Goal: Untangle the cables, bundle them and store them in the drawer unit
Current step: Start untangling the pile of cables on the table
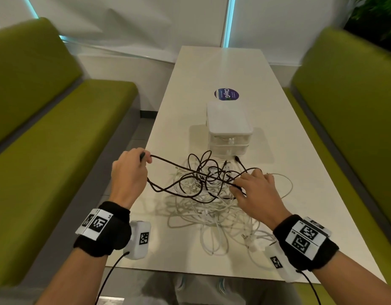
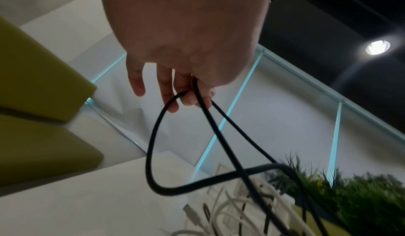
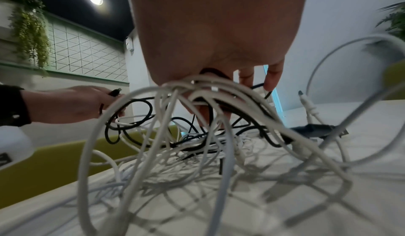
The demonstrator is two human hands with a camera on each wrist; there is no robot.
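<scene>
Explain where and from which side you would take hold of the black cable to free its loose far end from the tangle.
Grip the black cable just behind its free plug, which lies on the table in front of the drawer unit. Come from above and the right: that end lies clear of the white cables, while the left hand already pinches the other end.

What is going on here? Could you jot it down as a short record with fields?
left hand: pinches one end of the black cable, lifted off the table
right hand: fingers spread on the tangle, thumb under a black strand
white cables: heaped, knotted with the black one
drawer unit: behind the heap, both drawers closed
stage: untangling, nothing bundled
</scene>
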